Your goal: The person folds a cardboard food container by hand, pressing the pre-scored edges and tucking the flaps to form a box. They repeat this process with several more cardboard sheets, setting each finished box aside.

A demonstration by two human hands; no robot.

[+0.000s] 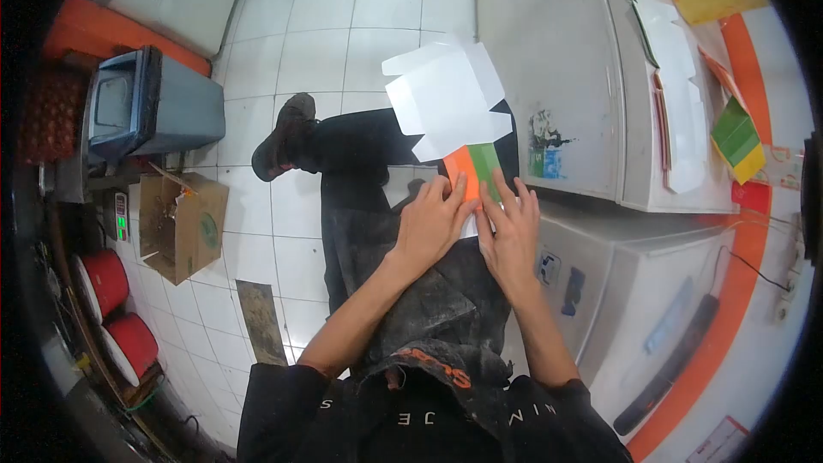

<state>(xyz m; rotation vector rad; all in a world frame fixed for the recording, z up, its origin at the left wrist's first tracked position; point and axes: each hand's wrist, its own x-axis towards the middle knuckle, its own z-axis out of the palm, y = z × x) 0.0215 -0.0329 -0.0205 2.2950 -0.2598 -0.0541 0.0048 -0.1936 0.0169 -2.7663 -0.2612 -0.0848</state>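
Note:
A flat cardboard box blank (450,99) lies across my lap, its white inner side up, with cut flaps at its far end. Its near part is folded over and shows an orange and green panel (474,173). My left hand (433,219) presses its fingers on the orange side of that panel. On the green side, my right hand (510,227) rests with its fingers somewhat spread, thumb close to the left fingers. A small white edge of the blank shows between the hands.
A blue-grey bin (180,103) and an open cardboard box (199,227) stand on the tiled floor at the left. Red round containers (105,283) are at the far left. White cabinets (557,51) rise at the right, with more box blanks (681,111) on top.

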